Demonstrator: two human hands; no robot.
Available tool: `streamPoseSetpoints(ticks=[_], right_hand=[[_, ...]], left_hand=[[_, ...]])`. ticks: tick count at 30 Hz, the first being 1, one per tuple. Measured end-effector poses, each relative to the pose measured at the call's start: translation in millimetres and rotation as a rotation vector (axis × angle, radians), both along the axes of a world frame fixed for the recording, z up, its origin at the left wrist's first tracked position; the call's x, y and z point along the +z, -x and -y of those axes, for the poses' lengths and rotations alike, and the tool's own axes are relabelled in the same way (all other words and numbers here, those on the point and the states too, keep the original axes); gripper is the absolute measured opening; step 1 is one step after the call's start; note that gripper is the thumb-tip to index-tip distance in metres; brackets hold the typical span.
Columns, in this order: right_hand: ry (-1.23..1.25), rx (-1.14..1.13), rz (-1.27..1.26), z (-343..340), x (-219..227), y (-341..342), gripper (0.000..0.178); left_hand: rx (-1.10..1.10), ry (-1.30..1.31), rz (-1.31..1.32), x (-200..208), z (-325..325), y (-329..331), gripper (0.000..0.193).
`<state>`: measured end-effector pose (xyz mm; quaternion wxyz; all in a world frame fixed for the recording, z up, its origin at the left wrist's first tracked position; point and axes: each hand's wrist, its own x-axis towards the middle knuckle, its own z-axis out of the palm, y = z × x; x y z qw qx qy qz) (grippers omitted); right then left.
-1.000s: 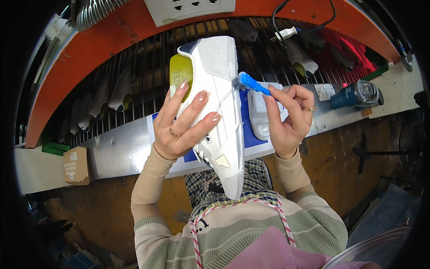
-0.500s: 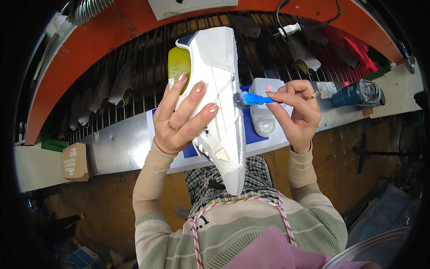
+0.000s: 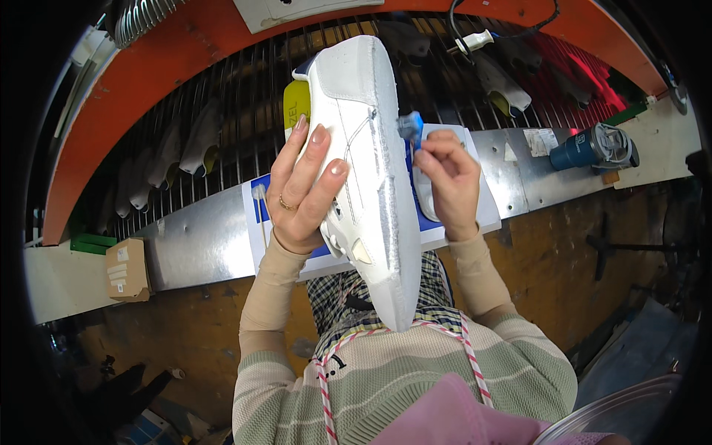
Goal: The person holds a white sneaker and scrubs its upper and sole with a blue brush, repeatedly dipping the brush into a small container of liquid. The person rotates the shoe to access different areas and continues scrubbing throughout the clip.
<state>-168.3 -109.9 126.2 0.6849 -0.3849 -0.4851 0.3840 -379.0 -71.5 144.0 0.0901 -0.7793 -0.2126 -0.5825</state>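
A white shoe upper (image 3: 354, 141) without an outsole is stretched over a yellow-green last (image 3: 296, 104). My left hand (image 3: 300, 199) grips it from the left side, fingers spread across its side panel; the thumb is hidden. The heel points away and the toe toward my body, with the greyish bottom edge turned partly up to the right. My right hand (image 3: 451, 184) pinches a small blue brush (image 3: 412, 130), its bristle end close beside that edge, near the heel half. Whether the bristles touch the shoe I cannot tell. Behind my right hand, a white container (image 3: 425, 199) is mostly covered.
Beyond the metal ledge (image 3: 196, 248) runs a rack of metal rods (image 3: 256, 89) carrying several shoe uppers (image 3: 200, 139). A cardboard box (image 3: 127, 269) sits left, a blue tumbler (image 3: 575, 152) right. A white plug (image 3: 477, 41) hangs at the back. A white-tipped stick (image 3: 261, 215) lies on a blue-and-white sheet.
The shoe has rolled so more of its bottom shows. My right hand has moved left and slightly down, and the brush has turned more upright, nearer the heel.
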Motion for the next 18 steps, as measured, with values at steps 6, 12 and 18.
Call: streamPoseSetpoints(ticks=[6, 12, 18], right_hand=[[0.164, 0.141, -0.039, 45, 2, -5, 0.014], [0.002, -0.079, 0.294, 57, 25, -10, 0.018], [-0.136, -0.268, 0.595, 50, 27, -6, 0.022]], left_hand=[[0.089, -0.002, -0.107, 4, -12, 13, 0.045], [0.144, -0.008, -0.239, 6, -22, 23, 0.048], [0.160, 0.008, -0.285, 4, -18, 27, 0.048]])
